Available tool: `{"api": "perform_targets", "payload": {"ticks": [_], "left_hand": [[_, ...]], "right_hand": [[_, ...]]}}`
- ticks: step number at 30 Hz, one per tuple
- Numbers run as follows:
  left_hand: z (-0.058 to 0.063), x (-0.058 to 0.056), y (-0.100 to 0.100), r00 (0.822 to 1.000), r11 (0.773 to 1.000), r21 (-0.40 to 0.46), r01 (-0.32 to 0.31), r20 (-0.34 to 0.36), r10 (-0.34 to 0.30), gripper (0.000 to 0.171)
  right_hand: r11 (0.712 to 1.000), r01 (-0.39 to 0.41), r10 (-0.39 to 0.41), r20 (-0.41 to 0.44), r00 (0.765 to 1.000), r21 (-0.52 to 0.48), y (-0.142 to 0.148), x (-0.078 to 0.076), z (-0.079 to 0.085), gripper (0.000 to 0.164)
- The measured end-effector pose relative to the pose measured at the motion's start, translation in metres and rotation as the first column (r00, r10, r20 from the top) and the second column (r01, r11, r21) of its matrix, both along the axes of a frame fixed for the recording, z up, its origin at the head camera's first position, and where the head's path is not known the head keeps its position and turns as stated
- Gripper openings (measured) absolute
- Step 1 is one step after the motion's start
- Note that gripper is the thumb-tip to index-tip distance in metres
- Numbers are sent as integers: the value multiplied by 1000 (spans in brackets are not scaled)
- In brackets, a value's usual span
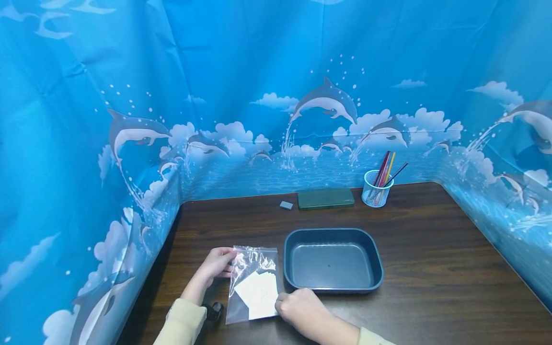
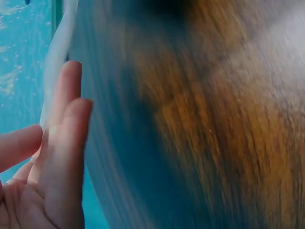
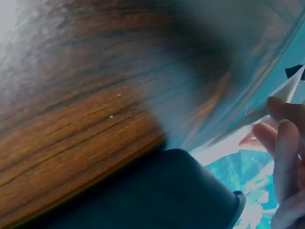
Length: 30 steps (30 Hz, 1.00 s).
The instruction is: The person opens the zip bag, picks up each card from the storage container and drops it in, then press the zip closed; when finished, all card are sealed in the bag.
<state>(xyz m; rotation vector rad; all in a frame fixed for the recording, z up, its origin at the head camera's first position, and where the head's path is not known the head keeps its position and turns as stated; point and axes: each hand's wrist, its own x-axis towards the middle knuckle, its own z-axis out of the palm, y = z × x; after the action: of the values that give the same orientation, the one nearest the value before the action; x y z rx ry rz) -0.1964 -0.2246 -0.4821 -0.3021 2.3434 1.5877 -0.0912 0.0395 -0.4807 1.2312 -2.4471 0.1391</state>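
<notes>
A clear plastic zip bag [image 1: 241, 311] with white papers [image 1: 260, 293] inside is held up over the near part of the table. My left hand [image 1: 219, 262] pinches its upper left edge; in the left wrist view, thumb and fingers [image 2: 66, 143] meet at the plastic. At the lower right corner my right hand [image 1: 304, 306] grips the bag. The right wrist view has those fingers [image 3: 286, 152] pinching the white edge, partly cut off by the frame. Just right of the bag stands a dark blue-grey rectangular tray [image 1: 288, 258].
Toward the back of the brown wooden table [image 1: 431, 249] lie a small grey eraser-like block [image 1: 286, 205] and a flat green case [image 1: 326, 199]. A light-blue mesh cup [image 1: 376, 194] there holds several pencils. Dolphin-printed blue cloth [image 1: 258, 96] encloses the back and sides.
</notes>
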Motion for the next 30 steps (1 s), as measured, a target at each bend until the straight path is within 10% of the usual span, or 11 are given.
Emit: {"api": "perform_targets", "payload": {"ticks": [24, 30], "left_hand": [[-6, -8, 1, 984, 964, -264, -24, -174, -23, 26], [3, -4, 0, 964, 883, -462, -84, -261, -45, 32]], "right_hand": [[965, 100, -96, -31, 995, 240, -20, -2, -14, 21], [990, 8, -23, 106, 994, 139, -14, -1, 1, 7]]}}
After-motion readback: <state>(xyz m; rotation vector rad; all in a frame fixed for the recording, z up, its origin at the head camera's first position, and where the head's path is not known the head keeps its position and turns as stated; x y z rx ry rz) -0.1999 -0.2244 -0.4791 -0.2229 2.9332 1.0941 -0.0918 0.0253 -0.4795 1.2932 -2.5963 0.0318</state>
